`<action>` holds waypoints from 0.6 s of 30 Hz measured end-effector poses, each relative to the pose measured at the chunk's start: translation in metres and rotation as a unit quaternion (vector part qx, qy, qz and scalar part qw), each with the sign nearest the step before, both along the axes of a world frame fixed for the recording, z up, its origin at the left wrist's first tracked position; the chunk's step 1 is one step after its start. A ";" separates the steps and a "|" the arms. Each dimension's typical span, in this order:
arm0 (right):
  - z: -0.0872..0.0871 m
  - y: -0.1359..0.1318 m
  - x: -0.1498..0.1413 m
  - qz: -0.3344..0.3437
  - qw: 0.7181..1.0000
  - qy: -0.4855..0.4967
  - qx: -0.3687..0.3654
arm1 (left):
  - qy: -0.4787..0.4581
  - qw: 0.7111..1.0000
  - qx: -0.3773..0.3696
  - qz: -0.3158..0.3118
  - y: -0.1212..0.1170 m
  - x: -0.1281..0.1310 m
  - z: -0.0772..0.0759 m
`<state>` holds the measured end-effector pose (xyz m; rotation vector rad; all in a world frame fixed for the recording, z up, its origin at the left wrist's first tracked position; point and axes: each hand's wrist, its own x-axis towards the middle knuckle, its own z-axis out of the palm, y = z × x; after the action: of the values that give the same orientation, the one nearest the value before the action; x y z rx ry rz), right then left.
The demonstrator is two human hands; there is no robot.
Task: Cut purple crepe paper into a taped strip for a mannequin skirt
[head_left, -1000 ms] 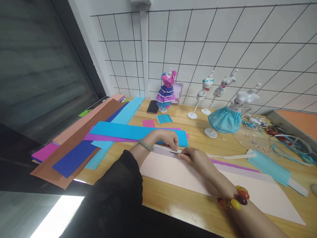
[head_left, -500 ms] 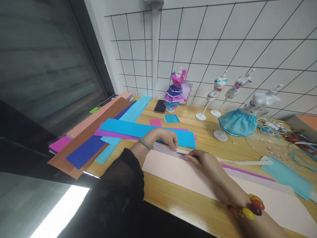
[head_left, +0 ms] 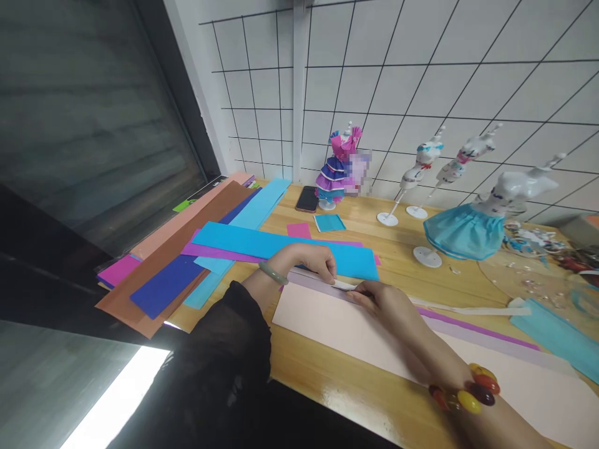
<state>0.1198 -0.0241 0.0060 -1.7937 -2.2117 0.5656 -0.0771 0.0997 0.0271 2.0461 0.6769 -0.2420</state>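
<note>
Soft indoor light covered the wooden table (head_left: 397, 246), with a sheen along its near edge and white glare on the grey surface (head_left: 56, 368) at lower left. The right forearm (head_left: 430, 343) shaded the pale paper (head_left: 322, 318). Wide-angle stretch slanted the rightmost mannequin (head_left: 519, 190); the far-right clutter (head_left: 583, 259) seemed blurred.

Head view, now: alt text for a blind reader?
A person's left hand and right hand appear to pinch a narrow white strip along the far edge of a pale pink sheet on a wooden table. Colored sheets lie to the left; four small dress forms stand behind.
</note>
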 end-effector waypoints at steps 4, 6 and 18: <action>-0.001 0.003 -0.001 0.005 1.000 -0.007 0.005 | 0.006 1.000 0.000 0.016 -0.003 -0.001 0.004; -0.002 0.003 0.000 0.006 1.000 -0.009 0.005 | 0.004 1.000 -0.008 0.020 -0.004 -0.001 0.006; -0.001 0.001 0.000 0.007 1.000 0.016 0.002 | -0.008 1.000 0.004 0.003 -0.004 -0.005 0.007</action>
<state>0.1198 -0.0227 0.0054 -1.7573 -2.2034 0.5885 -0.0818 0.0958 0.0342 2.0506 0.6751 -0.2197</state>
